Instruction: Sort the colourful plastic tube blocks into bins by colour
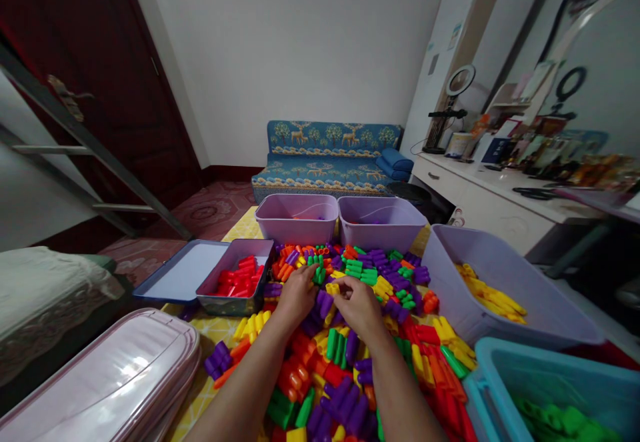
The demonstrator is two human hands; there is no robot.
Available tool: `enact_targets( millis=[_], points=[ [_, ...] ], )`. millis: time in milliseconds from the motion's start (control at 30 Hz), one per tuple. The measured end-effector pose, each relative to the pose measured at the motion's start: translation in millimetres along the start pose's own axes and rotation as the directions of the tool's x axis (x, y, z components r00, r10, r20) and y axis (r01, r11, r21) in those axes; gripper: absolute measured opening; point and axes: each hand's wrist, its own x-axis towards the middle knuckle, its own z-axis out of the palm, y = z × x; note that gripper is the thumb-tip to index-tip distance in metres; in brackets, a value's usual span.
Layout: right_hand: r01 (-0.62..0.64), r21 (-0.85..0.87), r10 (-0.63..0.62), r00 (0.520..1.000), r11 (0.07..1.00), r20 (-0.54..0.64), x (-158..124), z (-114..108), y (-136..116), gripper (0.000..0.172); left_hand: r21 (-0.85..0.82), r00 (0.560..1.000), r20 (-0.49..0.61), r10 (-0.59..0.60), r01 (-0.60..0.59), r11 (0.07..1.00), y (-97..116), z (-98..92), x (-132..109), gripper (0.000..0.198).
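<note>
A wide heap of coloured plastic toy pieces, mostly tube- and finger-shaped, covers the middle of the table. My left hand is over the heap's far part, its visible fingers stretched forward beside some green pieces; I see nothing held in it. Close by on the right, my right hand has thumb and finger closed on a yellow plastic piece. Purple pieces lie between the two hands. Part of each hand's fingers is hidden from this angle.
Red pieces lie in a small box at the left, next to its lid. Two lilac bins stand at the back. A lilac bin with yellow pieces and a blue bin with green ones are right. Stacked pink lids lie front left.
</note>
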Motion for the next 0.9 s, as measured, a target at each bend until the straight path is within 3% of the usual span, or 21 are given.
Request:
enact_targets(
  millis=[133, 300, 367, 533, 667, 767, 900],
  points=[
    [-0.006, -0.065, 0.002, 0.998, 0.998, -0.067, -1, -2, -4, 0.018, 0.153, 0.996, 0.084, -0.023, 0.01, 0.988, 6, -3.7, 2, 0.06],
    [0.02, -0.05, -0.024, 0.997, 0.999, -0.076, -1, -2, -2, 0.021, 0.24, 0.982, 0.116, -0.149, 0.117, 0.964, 14, -3.8, 5, 0.026],
    [0.001, -0.09, -0.005, 0.999, 0.996, -0.046, -1, -1, -1, 0.021, 0.244, 0.983, 0.093, -0.155, 0.129, 0.961, 17, -2.9, 4, 0.02],
    [-0.035, -0.219, 0.029, 0.999, 0.975, -0.027, -1, -2, -4, 0.028, 0.076, 0.998, 0.06, 0.02, -0.025, 0.997, 21, -3.8, 0, 0.056],
    [-0.041, -0.234, 0.04, 0.999, 0.971, -0.01, -2, -2, -4, 0.033, 0.042, 0.984, 0.17, 0.056, -0.064, 0.997, 17, -2.4, 0, 0.046],
    [-0.013, -0.148, 0.005, 0.999, 0.989, -0.051, -2, -1, -2, 0.033, -0.032, 0.991, 0.129, 0.04, -0.037, 0.999, 14, 0.0, 2, 0.045],
    [0.022, 0.109, -0.009, 0.992, 0.994, -0.123, 0, 1, -3, 0.035, -0.365, 0.999, 0.007, 0.044, -0.038, 0.93, 20, -1.3, 1, 0.041]
  ],
)
